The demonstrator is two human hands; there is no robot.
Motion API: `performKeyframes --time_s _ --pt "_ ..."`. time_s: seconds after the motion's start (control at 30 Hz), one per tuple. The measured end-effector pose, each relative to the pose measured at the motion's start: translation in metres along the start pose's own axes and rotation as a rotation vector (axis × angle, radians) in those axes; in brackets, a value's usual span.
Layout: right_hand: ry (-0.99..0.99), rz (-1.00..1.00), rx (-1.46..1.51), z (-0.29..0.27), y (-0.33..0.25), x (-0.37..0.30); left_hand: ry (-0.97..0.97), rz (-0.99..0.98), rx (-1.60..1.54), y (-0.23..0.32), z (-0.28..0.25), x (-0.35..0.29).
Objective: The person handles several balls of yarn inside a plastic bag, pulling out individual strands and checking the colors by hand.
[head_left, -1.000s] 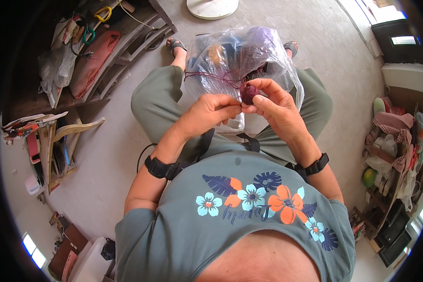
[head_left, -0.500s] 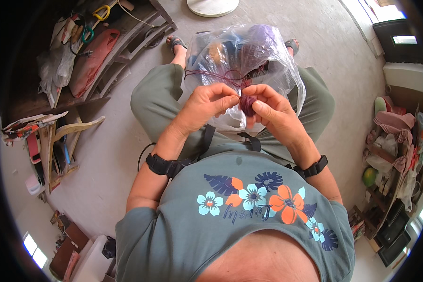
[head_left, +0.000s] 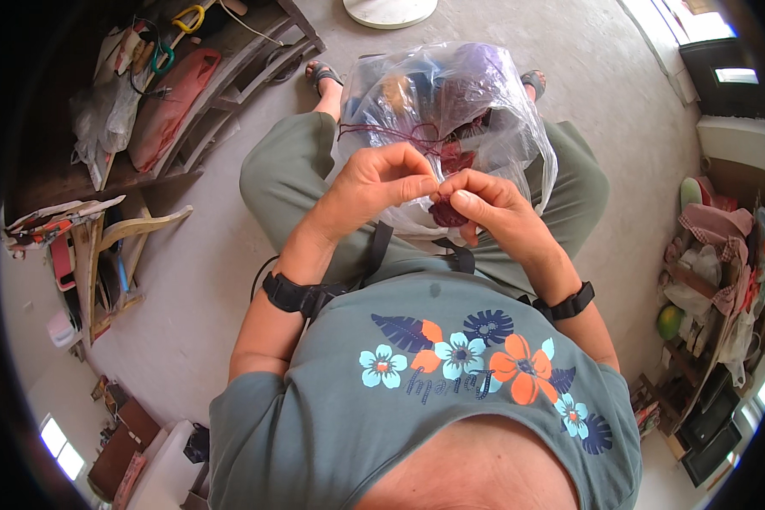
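From my end, I had the maroon yarn ball (head_left: 447,212) between the two hands, just at the near edge of the plastic bag (head_left: 361,93). The right hand (head_left: 497,206) had its fingers curled closed around the ball; the left hand (head_left: 387,185) had thumb and fingertip pinched together, though I couldn't tell on what. I judged a slack right grip could drop the ball, and the loose strands (head_left: 382,130) across the bag could snag in crumpled plastic. Upside-down lettering marked the shirt (head_left: 331,408); I made out no labels elsewhere.
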State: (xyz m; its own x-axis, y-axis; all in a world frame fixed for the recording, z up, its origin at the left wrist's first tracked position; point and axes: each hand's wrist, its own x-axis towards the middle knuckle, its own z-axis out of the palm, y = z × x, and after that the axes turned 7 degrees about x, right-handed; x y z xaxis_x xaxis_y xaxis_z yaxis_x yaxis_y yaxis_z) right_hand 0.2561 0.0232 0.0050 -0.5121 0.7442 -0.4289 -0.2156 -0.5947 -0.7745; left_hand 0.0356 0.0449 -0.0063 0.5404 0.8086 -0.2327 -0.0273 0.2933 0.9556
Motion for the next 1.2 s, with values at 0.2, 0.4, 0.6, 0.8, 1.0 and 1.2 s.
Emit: performKeyframes --time_s 0.2,0.4,0.6,0.8,1.0,1.2 --pt "0.018 -0.094 0.341 -0.002 0.003 0.003 0.115 -0.058 0.032 -0.020 0.003 -0.001" --pt "0.239 -0.263 -0.256 -0.003 0.009 0.009 -0.191 -0.034 0.090 -0.009 0.002 -0.008" --pt "0.026 -0.015 -0.038 0.000 0.000 -0.001 -0.045 -0.007 0.004 -0.002 0.001 -0.003" --pt "0.045 -0.124 0.267 0.001 0.003 -0.001 0.107 -0.058 0.114 -0.016 0.002 -0.002" --pt "0.222 -0.285 -0.076 -0.002 0.015 0.009 -0.183 0.032 0.164 -0.012 0.004 -0.008" --pt "0.042 -0.047 -0.081 -0.002 0.002 -0.001 -0.064 0.018 0.005 -0.003 0.000 -0.004"
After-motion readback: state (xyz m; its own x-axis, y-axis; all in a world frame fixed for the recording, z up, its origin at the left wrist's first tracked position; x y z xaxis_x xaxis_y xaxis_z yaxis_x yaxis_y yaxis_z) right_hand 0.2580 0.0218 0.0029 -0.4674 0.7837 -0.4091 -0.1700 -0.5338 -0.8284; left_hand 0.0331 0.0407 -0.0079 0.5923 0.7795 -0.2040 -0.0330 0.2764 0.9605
